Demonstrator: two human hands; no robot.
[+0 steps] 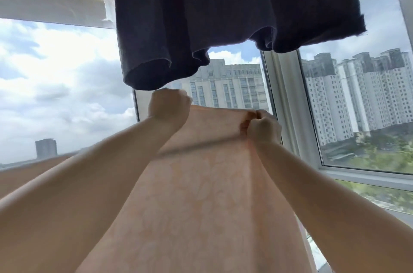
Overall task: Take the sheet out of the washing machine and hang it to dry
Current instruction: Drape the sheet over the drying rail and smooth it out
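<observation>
The sheet is pale peach with a faint leaf pattern and fills the lower middle of the head view. I hold its top edge up in front of me, stretched between both fists. My left hand is shut on the left part of that edge, just under the dark hanging garment. My right hand is shut on the right part, bunching the cloth into a small fold. The sheet falls away below my arms, and its lower end is out of view.
A dark navy garment hangs overhead across the top of the view. Behind it are large windows with a white frame, a white sill at the right, and tall buildings outside.
</observation>
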